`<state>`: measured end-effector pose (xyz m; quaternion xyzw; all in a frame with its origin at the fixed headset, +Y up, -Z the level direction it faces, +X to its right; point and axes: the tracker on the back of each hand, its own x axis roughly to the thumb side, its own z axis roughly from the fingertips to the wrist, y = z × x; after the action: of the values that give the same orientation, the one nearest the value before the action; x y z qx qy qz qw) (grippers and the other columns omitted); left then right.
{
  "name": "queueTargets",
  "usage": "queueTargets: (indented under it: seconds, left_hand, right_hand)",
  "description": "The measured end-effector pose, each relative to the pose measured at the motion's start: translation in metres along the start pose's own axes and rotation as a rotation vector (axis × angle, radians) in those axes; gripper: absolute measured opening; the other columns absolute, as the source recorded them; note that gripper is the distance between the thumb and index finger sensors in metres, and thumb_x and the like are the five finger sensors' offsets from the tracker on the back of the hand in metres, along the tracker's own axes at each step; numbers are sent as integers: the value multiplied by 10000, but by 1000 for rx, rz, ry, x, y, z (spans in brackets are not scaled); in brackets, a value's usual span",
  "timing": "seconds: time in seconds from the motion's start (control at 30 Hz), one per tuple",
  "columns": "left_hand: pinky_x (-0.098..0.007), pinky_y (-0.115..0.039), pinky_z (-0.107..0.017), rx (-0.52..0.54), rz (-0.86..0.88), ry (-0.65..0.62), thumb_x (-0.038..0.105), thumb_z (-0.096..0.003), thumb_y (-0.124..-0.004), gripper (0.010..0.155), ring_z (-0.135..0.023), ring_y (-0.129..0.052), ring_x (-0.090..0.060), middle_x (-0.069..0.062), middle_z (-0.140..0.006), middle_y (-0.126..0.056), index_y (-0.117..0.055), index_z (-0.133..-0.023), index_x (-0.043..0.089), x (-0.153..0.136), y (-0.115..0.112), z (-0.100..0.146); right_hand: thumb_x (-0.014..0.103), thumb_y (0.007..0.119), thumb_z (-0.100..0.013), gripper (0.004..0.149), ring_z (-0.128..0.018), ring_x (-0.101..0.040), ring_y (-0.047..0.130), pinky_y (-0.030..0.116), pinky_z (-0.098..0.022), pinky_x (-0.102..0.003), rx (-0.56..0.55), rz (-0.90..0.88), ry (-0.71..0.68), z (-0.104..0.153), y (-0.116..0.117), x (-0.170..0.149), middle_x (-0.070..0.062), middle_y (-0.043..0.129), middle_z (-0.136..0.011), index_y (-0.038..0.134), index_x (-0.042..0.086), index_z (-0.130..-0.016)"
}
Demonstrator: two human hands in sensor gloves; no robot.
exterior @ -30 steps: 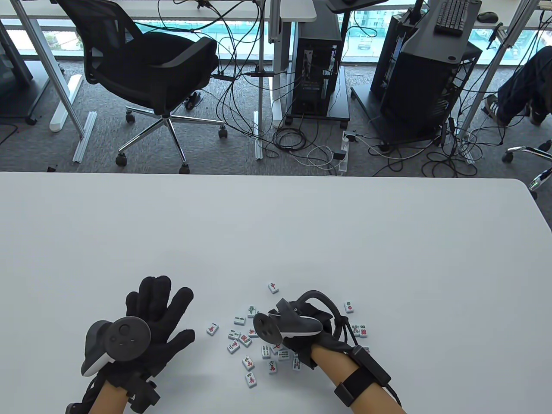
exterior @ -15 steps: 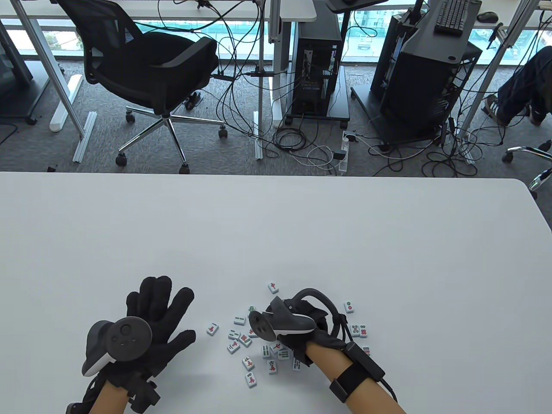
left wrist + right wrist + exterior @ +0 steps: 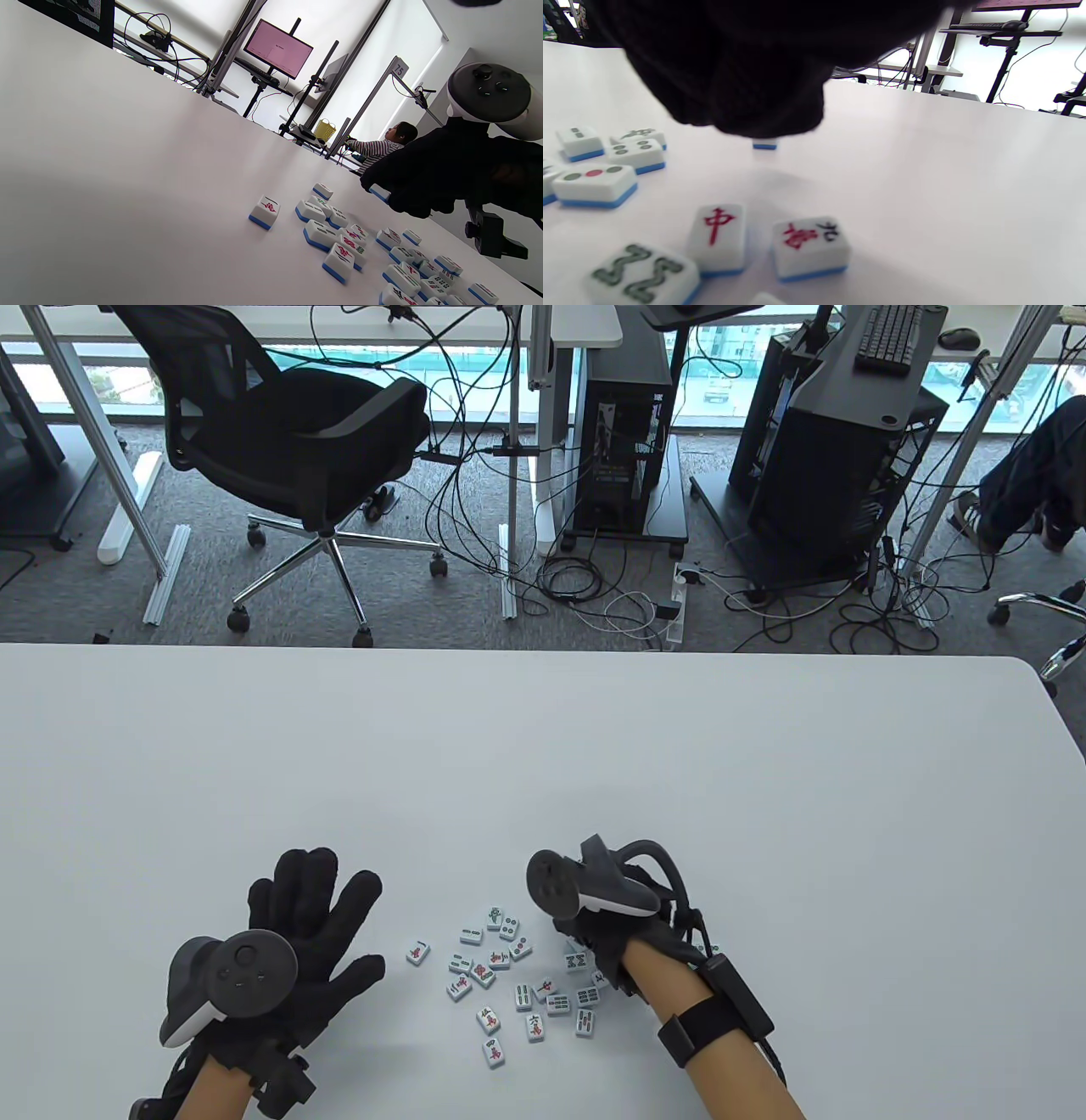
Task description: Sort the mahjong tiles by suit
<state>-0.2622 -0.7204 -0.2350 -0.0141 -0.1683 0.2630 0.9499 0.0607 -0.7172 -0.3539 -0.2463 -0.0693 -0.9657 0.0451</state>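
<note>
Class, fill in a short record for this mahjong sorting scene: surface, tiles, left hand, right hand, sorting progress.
surface: white table
tiles: mahjong tiles scattered face up in one loose cluster
left hand: left hand flat on the table, fingers spread, beside the cluster, touching no tile
right hand: right hand lifted over the cluster, holding a blue-backed tile
sorting progress: no separate suit groups visible

Mahjong tiles [image 3: 501, 976], glossy white plastic faces on blue backing, table [image 3: 543, 746], smooth matt white top, left hand [image 3: 305, 933] and right hand [image 3: 607, 933], black knitted cloth gloves, trackers [image 3: 233, 976], matt grey plastic over white shell
</note>
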Motion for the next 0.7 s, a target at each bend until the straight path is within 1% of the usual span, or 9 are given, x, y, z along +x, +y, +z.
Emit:
queueTargets:
  seconds: [0.07,0.1,0.17,0.23,0.33,0.43,0.53,0.7]
  left_hand:
    - [-503,122,-706,0,-1,-1,754,-463,-559,795,-1044,233,-135,186,-1098,144,-204,-1111,463,0,0,0]
    - [-503,122,-706,0,-1,-2,755,-462,-558,796,-1044,234,-135,186,-1098,145,-203,-1111,464,0,0,0]
    - [-504,122,-705,-3,-1,-2,755,-462,-558,795,-1044,233,-134,186,-1098,144,-204,-1111,464,0,-1,0]
    - [-504,123,-704,-5,-4,0,755,-462,-559,796,-1044,234,-134,187,-1098,145,-203,-1112,464,0,-1,0]
    - [-503,122,-705,-6,-5,1,755,-464,-556,794,-1044,233,-134,187,-1098,144,-202,-1112,464,0,-1,0]
    - [-503,122,-705,-7,-5,7,755,-464,-558,795,-1044,233,-135,185,-1098,144,-203,-1112,462,-1,-1,0]
    - [-504,121,-706,-11,-5,9,756,-462,-557,796,-1045,231,-135,185,-1098,144,-204,-1112,463,-1,-2,0]
    - [-504,120,-705,-16,-3,14,755,-462,-558,796,-1045,231,-136,185,-1099,142,-204,-1112,462,-1,-2,0]
  right_hand:
    - [369,892,-354,580,-98,-99,885,808,-86,-268,-23,11,28,4,-6,-18,-5,986,-365,803,95,-857]
    - [369,892,-356,580,-101,-100,888,811,-89,-269,-54,12,32,8,-8,-28,-7,988,-369,802,91,-857]
    - [364,893,-358,581,-107,-102,889,811,-93,-270,-70,22,60,13,-9,-43,-9,988,-376,797,91,-862]
    - [362,893,-359,581,-111,-102,891,813,-96,-269,-48,52,77,17,-5,-54,-10,988,-382,795,94,-865]
    - [368,891,-360,578,-114,-95,893,816,-98,-263,14,146,93,20,9,-67,-4,989,-384,796,106,-868]
    - [369,891,-361,571,-105,-90,891,816,-90,-258,60,172,104,21,24,-73,-1,991,-377,801,112,-863]
    - [367,892,-361,564,-98,-88,886,811,-82,-256,70,154,102,22,34,-75,-4,990,-371,807,114,-859]
    - [366,890,-364,557,-91,-85,880,806,-77,-254,86,188,94,23,40,-72,-4,987,-367,811,117,-856]
